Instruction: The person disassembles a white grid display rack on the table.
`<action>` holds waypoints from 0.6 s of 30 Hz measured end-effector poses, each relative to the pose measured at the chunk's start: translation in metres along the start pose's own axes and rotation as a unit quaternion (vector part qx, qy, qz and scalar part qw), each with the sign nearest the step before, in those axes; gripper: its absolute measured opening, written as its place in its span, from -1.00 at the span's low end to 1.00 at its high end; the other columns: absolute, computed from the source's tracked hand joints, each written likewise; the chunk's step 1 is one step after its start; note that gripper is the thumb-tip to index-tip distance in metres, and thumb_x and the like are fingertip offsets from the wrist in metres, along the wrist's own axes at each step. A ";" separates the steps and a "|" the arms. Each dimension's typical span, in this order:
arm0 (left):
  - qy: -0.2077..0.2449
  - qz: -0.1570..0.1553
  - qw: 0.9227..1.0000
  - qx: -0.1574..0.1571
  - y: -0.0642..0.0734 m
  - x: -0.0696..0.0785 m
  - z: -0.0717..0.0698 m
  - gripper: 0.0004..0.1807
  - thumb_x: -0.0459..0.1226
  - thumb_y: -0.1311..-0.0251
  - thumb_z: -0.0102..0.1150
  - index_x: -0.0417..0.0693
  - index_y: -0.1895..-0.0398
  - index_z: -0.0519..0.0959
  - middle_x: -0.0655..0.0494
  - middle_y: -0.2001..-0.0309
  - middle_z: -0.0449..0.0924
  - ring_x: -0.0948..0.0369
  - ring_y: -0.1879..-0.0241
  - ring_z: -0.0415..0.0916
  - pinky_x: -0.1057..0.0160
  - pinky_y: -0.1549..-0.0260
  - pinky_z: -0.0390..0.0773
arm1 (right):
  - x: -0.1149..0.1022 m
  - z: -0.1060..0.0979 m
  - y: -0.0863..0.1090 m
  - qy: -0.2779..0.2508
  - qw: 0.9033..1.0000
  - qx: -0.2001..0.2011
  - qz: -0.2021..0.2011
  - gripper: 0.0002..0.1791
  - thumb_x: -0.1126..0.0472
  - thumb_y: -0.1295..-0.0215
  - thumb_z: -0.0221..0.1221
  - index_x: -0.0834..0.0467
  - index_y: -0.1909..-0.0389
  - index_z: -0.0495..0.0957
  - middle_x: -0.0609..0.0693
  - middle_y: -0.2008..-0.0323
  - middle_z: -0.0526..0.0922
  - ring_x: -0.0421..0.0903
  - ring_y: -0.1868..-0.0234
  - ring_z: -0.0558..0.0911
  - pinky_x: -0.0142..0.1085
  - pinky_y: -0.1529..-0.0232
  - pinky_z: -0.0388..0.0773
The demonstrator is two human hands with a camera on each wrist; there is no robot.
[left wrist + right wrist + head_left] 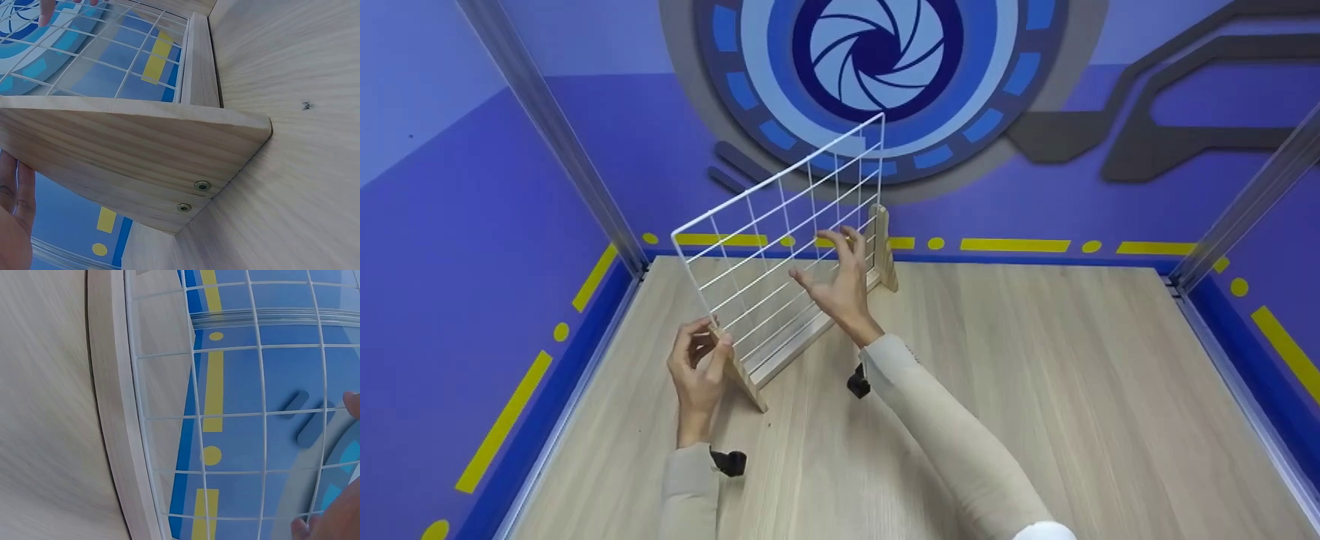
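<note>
A white wire grid panel [778,175] stands upright in a wooden stand, running diagonally in the head view. The stand has a near side support [746,386], a far side support [883,247] and a base bar [795,347] between them. My left hand [696,375] pinches the upper end of the near support, beside the grid's edge. Two metal screws [202,185] show low on that support in the left wrist view. In front of the grid, my right hand [844,289] has thumb and fingers spread; whether a fingertip touches the wires I cannot tell.
The stand rests on a pale wood-grain tabletop [1035,390]. Blue walls [945,202] with yellow markings enclose the back and sides, and metal posts [570,127] rise at the corners. Black wrist straps [729,463] hang below both sleeves.
</note>
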State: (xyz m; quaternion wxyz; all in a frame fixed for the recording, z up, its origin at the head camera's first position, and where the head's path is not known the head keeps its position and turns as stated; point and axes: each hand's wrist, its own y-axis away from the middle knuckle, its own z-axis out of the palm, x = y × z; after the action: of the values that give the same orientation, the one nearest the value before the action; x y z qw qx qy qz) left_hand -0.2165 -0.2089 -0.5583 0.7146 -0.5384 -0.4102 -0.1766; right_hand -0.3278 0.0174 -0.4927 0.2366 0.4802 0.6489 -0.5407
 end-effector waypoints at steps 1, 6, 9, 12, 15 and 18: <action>0.001 -0.002 1.000 0.000 0.000 0.000 0.000 -0.66 -0.59 -0.15 0.34 -0.42 -0.03 0.64 -0.12 0.14 0.67 0.25 0.26 0.65 0.39 0.15 0.73 | 0.001 0.002 0.000 0.000 1.000 0.005 -0.003 -0.25 0.05 -0.05 0.64 0.06 -0.29 0.59 0.18 -0.51 0.26 0.15 -0.56 0.30 0.15 -0.53 0.35; 0.003 -0.007 1.000 -0.001 0.000 -0.001 0.000 -0.67 -0.58 -0.18 0.34 -0.43 -0.04 0.63 -0.13 0.12 0.67 0.25 0.25 0.66 0.38 0.12 0.73 | 0.007 0.009 -0.003 -0.003 0.999 0.029 -0.024 -0.26 0.05 -0.01 0.65 0.06 -0.24 0.59 0.18 -0.44 0.31 0.12 -0.49 0.38 0.05 -0.52 0.39; 0.001 -0.008 1.000 0.000 0.001 -0.002 -0.001 -0.67 -0.59 -0.18 0.33 -0.44 -0.04 0.63 0.04 0.12 0.69 0.25 0.25 0.66 0.39 0.12 0.73 | 0.011 0.011 -0.004 -0.005 0.999 0.036 -0.040 -0.26 0.04 0.01 0.65 0.07 -0.22 0.59 0.21 -0.41 0.32 0.11 -0.45 0.39 0.03 -0.50 0.40; 0.000 -0.009 1.000 0.001 0.002 -0.001 -0.001 -0.67 -0.58 -0.19 0.33 -0.45 -0.04 0.63 0.05 0.12 0.69 0.27 0.26 0.65 0.39 0.11 0.73 | 0.014 0.012 -0.005 -0.003 0.998 0.037 -0.053 -0.26 0.01 0.01 0.64 0.08 -0.20 0.59 0.24 -0.39 0.33 0.10 -0.42 0.40 0.03 -0.49 0.41; -0.004 -0.006 1.000 -0.002 0.002 0.000 -0.002 -0.68 -0.57 -0.20 0.33 -0.44 -0.04 0.62 -0.06 0.14 0.67 0.27 0.25 0.65 0.40 0.11 0.73 | 0.015 0.013 -0.006 0.004 0.997 0.039 -0.061 -0.26 -0.02 0.00 0.62 0.10 -0.20 0.58 0.25 -0.38 0.34 0.12 -0.40 0.43 0.03 -0.46 0.43; -0.008 -0.004 1.000 -0.005 0.002 0.001 -0.002 -0.68 -0.56 -0.21 0.33 -0.43 -0.05 0.63 -0.06 0.16 0.66 0.27 0.24 0.66 0.41 0.11 0.72 | 0.017 0.013 -0.007 0.006 0.997 0.036 -0.062 -0.26 -0.02 0.00 0.61 0.09 -0.21 0.57 0.27 -0.38 0.34 0.11 -0.39 0.44 0.01 -0.46 0.44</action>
State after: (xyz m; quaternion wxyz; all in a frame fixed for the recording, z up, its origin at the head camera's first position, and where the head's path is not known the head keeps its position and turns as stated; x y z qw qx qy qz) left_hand -0.2142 -0.2098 -0.5593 0.7081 -0.5415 -0.4171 -0.1774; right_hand -0.3443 0.0115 -0.5075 0.1813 0.4502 0.6591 -0.5745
